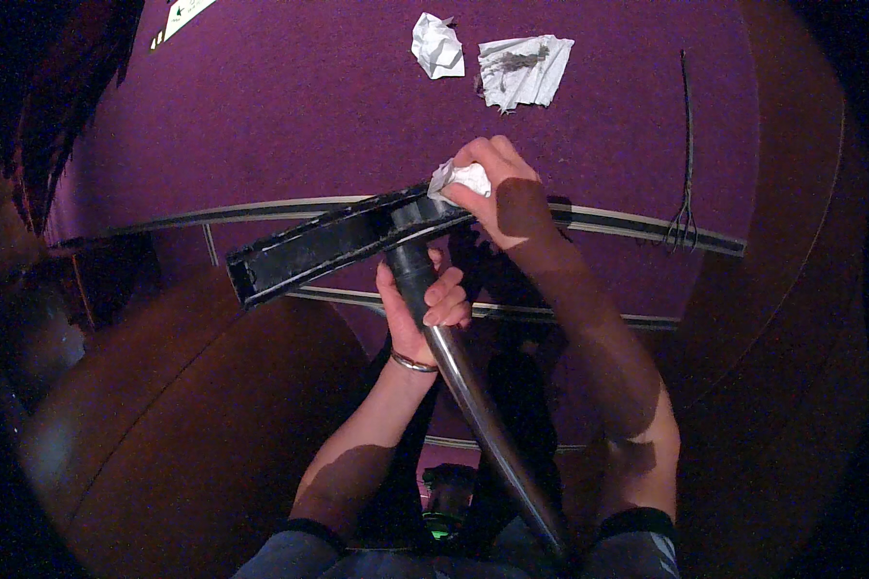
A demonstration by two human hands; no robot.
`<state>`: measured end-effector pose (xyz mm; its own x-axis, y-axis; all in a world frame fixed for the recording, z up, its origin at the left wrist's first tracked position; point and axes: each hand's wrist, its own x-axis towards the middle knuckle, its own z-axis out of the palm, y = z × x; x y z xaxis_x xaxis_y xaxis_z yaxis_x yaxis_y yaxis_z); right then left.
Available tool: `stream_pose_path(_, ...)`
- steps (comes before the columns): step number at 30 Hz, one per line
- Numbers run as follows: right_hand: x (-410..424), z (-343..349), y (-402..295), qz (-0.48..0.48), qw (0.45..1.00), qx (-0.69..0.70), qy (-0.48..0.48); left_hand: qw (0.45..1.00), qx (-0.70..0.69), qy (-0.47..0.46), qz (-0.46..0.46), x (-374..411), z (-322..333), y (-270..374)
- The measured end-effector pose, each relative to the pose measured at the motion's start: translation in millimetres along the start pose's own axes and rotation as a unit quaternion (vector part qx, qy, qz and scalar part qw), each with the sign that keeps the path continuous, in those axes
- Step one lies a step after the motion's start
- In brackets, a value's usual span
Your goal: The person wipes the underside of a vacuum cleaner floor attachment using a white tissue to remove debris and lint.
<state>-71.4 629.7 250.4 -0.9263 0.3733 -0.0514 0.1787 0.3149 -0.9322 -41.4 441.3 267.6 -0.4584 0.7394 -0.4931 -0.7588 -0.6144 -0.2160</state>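
Observation:
My left hand (434, 304) grips the black neck (410, 271) of a vacuum floor head (318, 250), just where the metal tube (478, 420) begins. The head is tilted so that its long black underside faces up. In my right hand (503, 192) a crumpled white paper tissue (467, 179) is pinched against the right end of that underside. My fingers and the tissue hide this end. The tube slants down to the lower right, toward my body.
Ahead on the purple carpet lie a crumpled tissue (438, 47) and a flattened tissue (525, 71) bearing grey dirt. Carpeted steps have pale-striped edging (644, 228). A thin dark rod (688, 137) with a splayed wire end lies at the right. An illuminated sign (185, 18) shows at top left.

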Motion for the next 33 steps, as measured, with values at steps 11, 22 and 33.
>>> stream_pose_path(11, 7.1, -11.5, 8.2, 0.009, 0.999, 0.019, 0.044, 0.999, -0.032, -0.004, 0.001, 1.5, 3.0, 1.6)
stream_pose_path(22, 6.4, 8.1, -0.5, -0.119, 0.991, -0.042, -0.038, 1.000, -0.023, 0.020, 0.006, 0.4, 2.7, -0.5)
stream_pose_path(33, 4.3, -14.6, 16.4, -0.012, 1.000, 0.017, 0.018, 0.999, -0.038, -0.003, 0.000, 1.6, 1.0, -0.1)
